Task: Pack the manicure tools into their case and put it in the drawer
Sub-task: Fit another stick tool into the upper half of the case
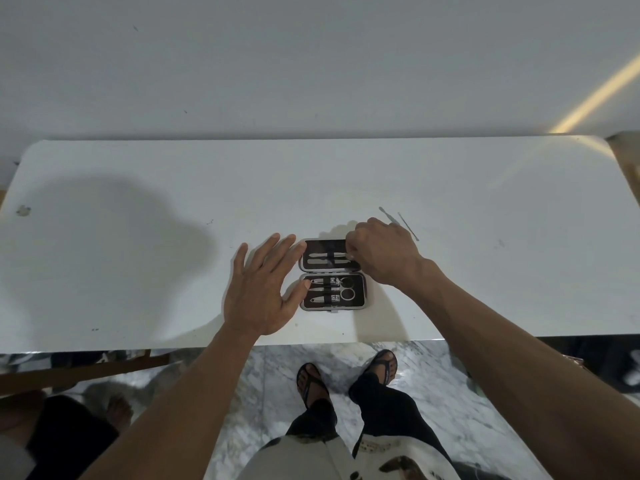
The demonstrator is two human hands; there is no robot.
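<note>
A small manicure case (362, 289) lies open flat on the white table (138, 271). Its near half holds clippers and scissors (347, 294) under an elastic band. Two slim metal tools (322, 258) sit in its far half. My right hand (384, 252) is over the far half's right end, fingers pinched at the end of the upper slim tool. My left hand (263, 289) rests flat with spread fingers at the case's left edge, fingertips touching it. Two thin metal sticks (403, 221) lie loose on the table just beyond my right hand.
The table's front edge runs just below the case, with marble floor and my sandalled feet (346, 375) under it. A wall stands directly behind the table. Another person's foot (119, 412) shows at the lower left.
</note>
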